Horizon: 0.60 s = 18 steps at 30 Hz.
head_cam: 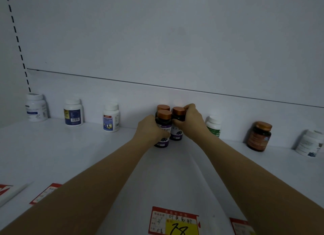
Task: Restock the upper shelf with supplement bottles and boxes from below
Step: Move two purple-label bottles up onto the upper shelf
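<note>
**Both hands on purple-label bottles at the back of the white shelf**

Head view: both bare forearms reach forward across a white shelf (pixel 73 152) toward its back panel. The left hand (pixel 150 129) is wrapped around the front dark bottle (pixel 163 129), which has a copper cap and a purple label; the fingers curl round its left side and the bottle's base touches the shelf. The right hand (pixel 191 122) is closed on a second dark bottle (pixel 177 124) of the same kind, thumb at its front and fingers over the far side near the cap. A third copper-capped bottle (pixel 163 107) stands just behind the front one, only its cap and shoulder showing; whether either hand touches it cannot be told. The three stand together as a tight cluster close to the back panel.

Other stock stands in a spaced row along the back. To the left are three white bottles: the far-left white bottle (pixel 36 107), a white bottle with a dark blue label (pixel 73 112), and a white bottle with a red and blue label (pixel 111 118). To the right are a white bottle with a green label (pixel 214 126), partly hidden by the right wrist, an amber jar with a copper lid (pixel 259 136), and a white bottle at the far right (pixel 309 143).

On the shelf's front edge sits a red and yellow price tag (pixel 173 221) with handwritten figures, and more red tags lie to either side.
</note>
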Available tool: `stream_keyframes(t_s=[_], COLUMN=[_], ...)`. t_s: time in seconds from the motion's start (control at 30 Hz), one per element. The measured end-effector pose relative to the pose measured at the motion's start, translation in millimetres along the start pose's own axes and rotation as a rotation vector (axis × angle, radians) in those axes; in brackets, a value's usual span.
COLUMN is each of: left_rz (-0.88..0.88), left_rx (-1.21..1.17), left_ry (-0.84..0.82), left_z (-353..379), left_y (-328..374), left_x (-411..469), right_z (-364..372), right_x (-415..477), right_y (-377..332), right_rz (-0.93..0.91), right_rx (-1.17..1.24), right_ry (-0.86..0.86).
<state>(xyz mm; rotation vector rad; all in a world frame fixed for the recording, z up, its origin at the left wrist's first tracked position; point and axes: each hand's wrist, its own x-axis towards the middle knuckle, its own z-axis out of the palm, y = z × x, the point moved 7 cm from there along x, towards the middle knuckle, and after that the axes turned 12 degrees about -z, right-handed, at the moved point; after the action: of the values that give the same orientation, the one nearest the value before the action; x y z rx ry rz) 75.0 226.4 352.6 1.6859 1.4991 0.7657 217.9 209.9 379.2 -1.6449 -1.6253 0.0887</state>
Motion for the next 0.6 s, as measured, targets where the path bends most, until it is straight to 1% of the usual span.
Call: stream_keyframes(t_s=[0.1, 0.2, 0.27, 0.37, 0.47, 0.6], left_rz=[-0.042, -0.068, -0.049, -0.026, 0.027, 0.105], left_rx=[0.084, 0.253, 0.396, 0.558, 0.638, 0.646], left_ry=[-0.019, -0.031, -0.029, -0.011, 0.021, 0.014], left_z=[3.0, 5.1, 3.0, -7.3, -19.5, -29.3], left_y=[1.1, 1.4, 1.4, -1.3, -1.9, 0.0], left_x=[-2.9, -12.2, -21.8, -42.1, -67.0, -109.3], right_z=[-3.8, -11.3, -16.3, -24.7, -36.5, -55.6], right_x=[-5.8, -19.1, -32.0, -57.3, -86.3, -125.0], right_y=[-3.8, -12.6, -18.2, -27.1, -40.4, -58.8], right_rz=[0.021, -0.007, -0.033, -0.068, -0.082, -0.067], right_rx=[0.0, -0.108, -0.191, -0.325, -0.393, -0.468], right_ry=[-0.016, -0.024, -0.076, -0.206, -0.311, -0.378])
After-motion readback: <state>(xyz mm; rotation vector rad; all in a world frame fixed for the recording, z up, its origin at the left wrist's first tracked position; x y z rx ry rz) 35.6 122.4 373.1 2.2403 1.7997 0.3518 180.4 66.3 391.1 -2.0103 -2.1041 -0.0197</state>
